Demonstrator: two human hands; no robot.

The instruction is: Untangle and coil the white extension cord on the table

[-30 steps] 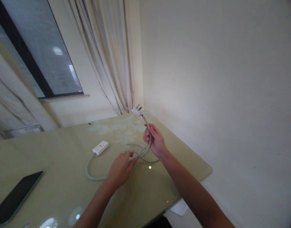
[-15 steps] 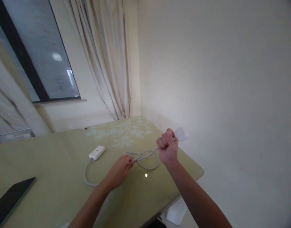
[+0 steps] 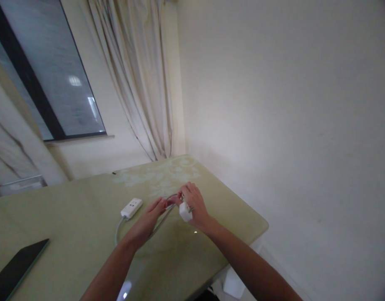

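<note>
Above the table's right part, my left hand (image 3: 154, 218) and my right hand (image 3: 194, 205) are close together on a white power cord (image 3: 163, 220). My left fingers are closed around a bundle of the cord. My right hand grips the cord too, with the white plug (image 3: 185, 212) hanging at its palm side and its metal prongs pointing right. A white power strip (image 3: 132, 208) lies on the table to the left of my hands, joined to the cord. Part of the cord is hidden behind my left hand and forearm.
The greenish table (image 3: 85, 217) has a pale floral pattern near its far corner. A dark flat panel (image 3: 19, 267) lies at the left, and a tiny black object (image 3: 114, 173) near the back edge. A wall (image 3: 289, 125) borders the table's right side.
My right hand has come left and slightly down, bringing the plug and cord to my left hand. The cord loop that lay on the table is now gathered up between my hands.
</note>
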